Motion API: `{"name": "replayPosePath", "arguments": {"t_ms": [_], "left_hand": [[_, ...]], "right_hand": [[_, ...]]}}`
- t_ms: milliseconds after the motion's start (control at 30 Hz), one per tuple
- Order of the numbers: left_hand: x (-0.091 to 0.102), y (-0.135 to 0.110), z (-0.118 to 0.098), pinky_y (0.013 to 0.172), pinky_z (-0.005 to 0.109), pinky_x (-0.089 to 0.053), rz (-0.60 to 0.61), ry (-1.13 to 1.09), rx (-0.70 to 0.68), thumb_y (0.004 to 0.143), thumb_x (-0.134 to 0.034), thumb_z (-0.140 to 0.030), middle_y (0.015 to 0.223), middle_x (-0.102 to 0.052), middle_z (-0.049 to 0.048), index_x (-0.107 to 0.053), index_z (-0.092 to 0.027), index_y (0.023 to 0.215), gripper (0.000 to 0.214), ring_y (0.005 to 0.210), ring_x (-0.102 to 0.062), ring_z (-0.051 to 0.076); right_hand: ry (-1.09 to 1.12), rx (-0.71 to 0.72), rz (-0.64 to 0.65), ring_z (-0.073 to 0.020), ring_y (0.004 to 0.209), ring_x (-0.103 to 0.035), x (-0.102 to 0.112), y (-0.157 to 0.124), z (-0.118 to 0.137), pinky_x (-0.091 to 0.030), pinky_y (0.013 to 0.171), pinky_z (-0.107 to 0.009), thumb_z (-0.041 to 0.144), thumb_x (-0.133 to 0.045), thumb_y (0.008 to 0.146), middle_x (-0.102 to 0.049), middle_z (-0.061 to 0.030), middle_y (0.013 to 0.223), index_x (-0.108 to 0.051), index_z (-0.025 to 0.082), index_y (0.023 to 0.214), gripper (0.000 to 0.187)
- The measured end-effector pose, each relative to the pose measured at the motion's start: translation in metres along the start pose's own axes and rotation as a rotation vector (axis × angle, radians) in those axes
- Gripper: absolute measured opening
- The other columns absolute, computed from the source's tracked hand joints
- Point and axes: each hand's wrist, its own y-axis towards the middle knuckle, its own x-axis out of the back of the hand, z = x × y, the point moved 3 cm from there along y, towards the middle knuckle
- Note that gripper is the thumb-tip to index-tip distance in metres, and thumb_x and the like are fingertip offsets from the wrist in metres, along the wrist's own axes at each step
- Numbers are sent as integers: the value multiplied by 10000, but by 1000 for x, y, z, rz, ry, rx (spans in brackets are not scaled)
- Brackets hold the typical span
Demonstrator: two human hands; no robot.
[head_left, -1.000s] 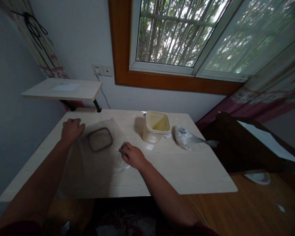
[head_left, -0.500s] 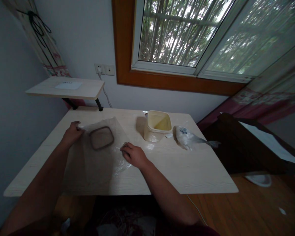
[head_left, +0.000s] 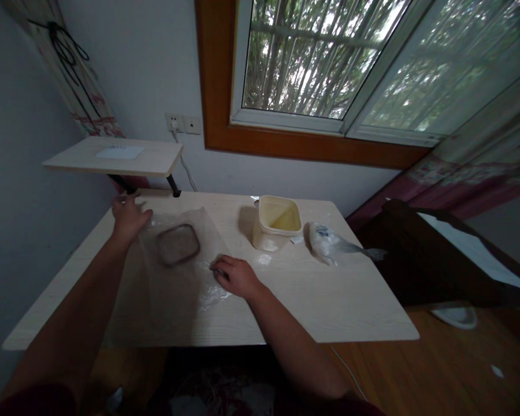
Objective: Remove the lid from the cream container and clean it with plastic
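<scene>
A clear plastic bag [head_left: 177, 300] lies spread flat on the left half of the table. Through it shows a dark outline with rounded corners [head_left: 178, 245], like a lid's rim; I cannot tell whether it is inside or beneath. My left hand [head_left: 129, 218] is by the bag's far left corner, thumb apart from the fingers, nothing visibly held. The thumb tip is close to the plastic. On the bag's right edge, my right hand [head_left: 234, 276] has its fingers curled together, pinching the plastic.
A cream plastic tub [head_left: 271, 240], open at the top, stands on the table [head_left: 329, 306]. Right of it lies a knotted bag with whitish contents [head_left: 327, 242]. A raised shelf [head_left: 151, 160] with a paper label overhangs the back left corner. A wall with a window rises behind.
My left hand has let go of the bag's corner and shifted up and slightly left, its thumb now spread. My right hand stays at the bag's right edge.
</scene>
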Motion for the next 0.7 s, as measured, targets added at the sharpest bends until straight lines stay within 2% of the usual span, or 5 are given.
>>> {"name": "replayPosePath", "arguments": {"t_ms": [100, 233, 367, 533, 700], "left_hand": [[-18, 10, -21, 1169, 514, -311, 158, 207, -196, 844, -624, -348, 1270, -600, 163, -634, -146, 1241, 446, 1311, -472, 348], [-59, 12, -44, 1101, 436, -402, 415, 311, -345, 868, -549, -401, 1220, -665, 157, -682, -156, 1216, 446, 1210, -576, 329], [-84, 11, -63, 1030, 433, -450, 477, 320, -327, 845, -565, -444, 1274, -631, 189, -628, -156, 1321, 560, 1164, -605, 347], [-94, 17, -77, 914, 428, -496, 533, 342, -195, 798, -626, -386, 1341, -575, 240, -491, -163, 1447, 699, 1116, -641, 360], [-104, 27, -75, 850, 416, -509, 562, 387, -197, 722, -669, -337, 1237, -669, 244, -558, -140, 1363, 679, 1038, -680, 355]], "right_hand": [[6, 3, 0, -157, 977, -682, 0, 0, 0, -517, 872, -265, 239, -551, 959, -700, -29, 1132, -687, 252, 1126, 216], [27, 4, 7, -154, 1001, -680, 1, 0, -1, -513, 898, -262, 231, -548, 957, -700, -27, 1136, -684, 250, 1128, 219], [43, 4, 19, -154, 1014, -678, 1, 0, -1, -512, 913, -264, 231, -555, 953, -699, -27, 1144, -678, 259, 1140, 226], [37, 11, 20, -155, 1020, -676, 1, 0, -2, -513, 902, -262, 232, -559, 949, -697, -28, 1150, -675, 260, 1151, 234], [15, 8, 20, -153, 1013, -676, 0, 0, -2, -513, 894, -261, 225, -567, 947, -695, -31, 1137, -678, 260, 1142, 227]]}}
